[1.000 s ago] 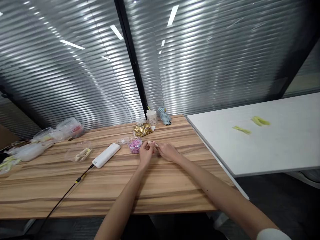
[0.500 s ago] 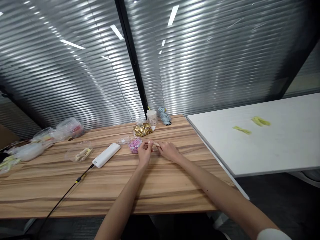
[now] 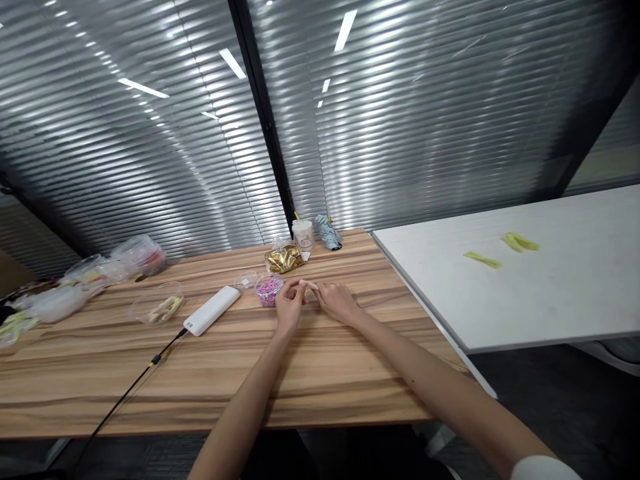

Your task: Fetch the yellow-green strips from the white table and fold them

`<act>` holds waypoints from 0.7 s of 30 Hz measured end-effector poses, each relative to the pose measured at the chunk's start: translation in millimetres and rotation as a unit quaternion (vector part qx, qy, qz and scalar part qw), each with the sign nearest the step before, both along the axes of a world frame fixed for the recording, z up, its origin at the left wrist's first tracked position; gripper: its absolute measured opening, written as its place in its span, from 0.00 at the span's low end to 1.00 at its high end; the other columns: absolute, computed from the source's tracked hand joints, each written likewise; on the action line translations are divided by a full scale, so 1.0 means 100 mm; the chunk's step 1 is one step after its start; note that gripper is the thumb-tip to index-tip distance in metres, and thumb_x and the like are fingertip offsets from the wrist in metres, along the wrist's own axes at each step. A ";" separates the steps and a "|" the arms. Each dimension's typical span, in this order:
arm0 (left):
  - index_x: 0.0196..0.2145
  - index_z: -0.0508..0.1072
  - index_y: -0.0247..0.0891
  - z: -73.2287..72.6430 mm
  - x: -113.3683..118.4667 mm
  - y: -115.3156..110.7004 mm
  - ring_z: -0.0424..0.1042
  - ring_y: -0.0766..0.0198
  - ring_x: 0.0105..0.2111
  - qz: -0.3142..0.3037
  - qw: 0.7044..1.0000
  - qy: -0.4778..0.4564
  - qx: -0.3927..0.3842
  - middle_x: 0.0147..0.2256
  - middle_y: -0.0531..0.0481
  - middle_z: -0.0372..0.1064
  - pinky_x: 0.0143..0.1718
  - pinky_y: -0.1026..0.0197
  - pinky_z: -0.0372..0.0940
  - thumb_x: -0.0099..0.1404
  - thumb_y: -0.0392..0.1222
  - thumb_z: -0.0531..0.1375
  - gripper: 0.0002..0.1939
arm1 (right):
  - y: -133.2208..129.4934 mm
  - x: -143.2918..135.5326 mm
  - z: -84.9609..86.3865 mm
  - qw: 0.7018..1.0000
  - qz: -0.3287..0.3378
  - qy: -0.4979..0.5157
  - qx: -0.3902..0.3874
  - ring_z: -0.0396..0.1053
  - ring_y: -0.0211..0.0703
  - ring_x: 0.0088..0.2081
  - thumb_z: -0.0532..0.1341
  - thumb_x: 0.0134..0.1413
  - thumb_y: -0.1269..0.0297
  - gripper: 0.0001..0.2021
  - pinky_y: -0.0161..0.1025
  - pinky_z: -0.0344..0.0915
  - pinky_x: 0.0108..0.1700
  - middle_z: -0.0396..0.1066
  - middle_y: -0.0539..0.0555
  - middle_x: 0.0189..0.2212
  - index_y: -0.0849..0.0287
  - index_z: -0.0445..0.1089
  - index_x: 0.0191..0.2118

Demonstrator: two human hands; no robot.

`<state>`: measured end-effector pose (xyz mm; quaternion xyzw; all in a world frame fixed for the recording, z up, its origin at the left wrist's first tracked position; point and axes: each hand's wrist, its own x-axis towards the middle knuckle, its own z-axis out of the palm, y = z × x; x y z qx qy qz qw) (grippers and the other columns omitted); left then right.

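Between my two hands, above the wooden table [image 3: 210,387], is a small pale stick-like piece [image 3: 311,285], too small to name for certain. My left hand [image 3: 289,303] pinches its left end with closed fingers. At the other end, my right hand [image 3: 337,302] has its fingers closed on it too. Just left of my left hand, nearly touching it, stands a clear round tub [image 3: 269,291] full of small pink-purple bits. A clear lid [image 3: 246,280] lies beside the tub.
A gold packet [image 3: 284,259], a paper cup [image 3: 303,235] and a grey-blue crumpled pouch [image 3: 328,232] stand behind. To the left lie a white power bank [image 3: 212,310] with a black cable, a clear tray [image 3: 159,304] with pale pieces, and plastic bags [image 3: 60,301]. Yellow strips [image 3: 520,242] lie on the white table [image 3: 550,300].
My hands stay in nearly the same place with the pale piece between them. The whole view has shifted very slightly.
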<state>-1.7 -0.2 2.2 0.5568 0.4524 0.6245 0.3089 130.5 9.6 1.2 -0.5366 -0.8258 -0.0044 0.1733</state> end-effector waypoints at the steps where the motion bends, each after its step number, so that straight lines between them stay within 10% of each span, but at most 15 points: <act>1: 0.35 0.69 0.34 0.01 0.00 0.00 0.59 0.74 0.17 0.006 1.000 -0.006 0.001 0.24 0.52 0.65 0.18 0.69 0.56 0.53 0.49 0.59 0.16 | 0.00 0.00 0.00 1.000 -0.008 -0.002 -0.002 0.69 0.47 0.35 0.38 0.61 0.57 0.20 0.38 0.59 0.35 0.71 0.59 0.34 0.59 0.62 0.43; 21: 0.28 0.72 0.34 -0.04 -0.07 0.06 0.62 0.71 0.19 0.072 0.997 0.018 0.006 0.24 0.51 0.67 0.19 0.67 0.58 0.51 0.45 0.60 0.11 | -0.01 0.01 0.00 0.999 0.043 0.023 0.018 0.67 0.45 0.39 0.42 0.61 0.58 0.16 0.36 0.58 0.37 0.70 0.58 0.38 0.59 0.62 0.44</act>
